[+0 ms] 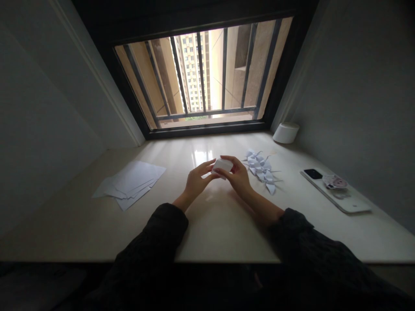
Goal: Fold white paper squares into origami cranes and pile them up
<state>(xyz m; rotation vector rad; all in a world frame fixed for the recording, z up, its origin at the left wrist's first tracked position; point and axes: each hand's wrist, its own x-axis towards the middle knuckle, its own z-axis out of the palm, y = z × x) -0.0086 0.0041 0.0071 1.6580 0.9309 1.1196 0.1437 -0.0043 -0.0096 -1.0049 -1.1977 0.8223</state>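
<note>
A small folded piece of white paper [222,166] is held just above the pale table [207,224], between both my hands. My left hand [196,180] pinches its left side with fingers closed on it. My right hand [238,175] grips its right side from above, fingers curled over the fold. Both forearms wear dark sleeves. To the right of my right hand lies a cluster of several folded white paper cranes [262,169].
A loose stack of white paper sheets [129,183] lies at the left. A white phone [335,191] with a round sticker grip rests at the right. A white round container [285,132] stands in the far right corner under the barred window [204,77].
</note>
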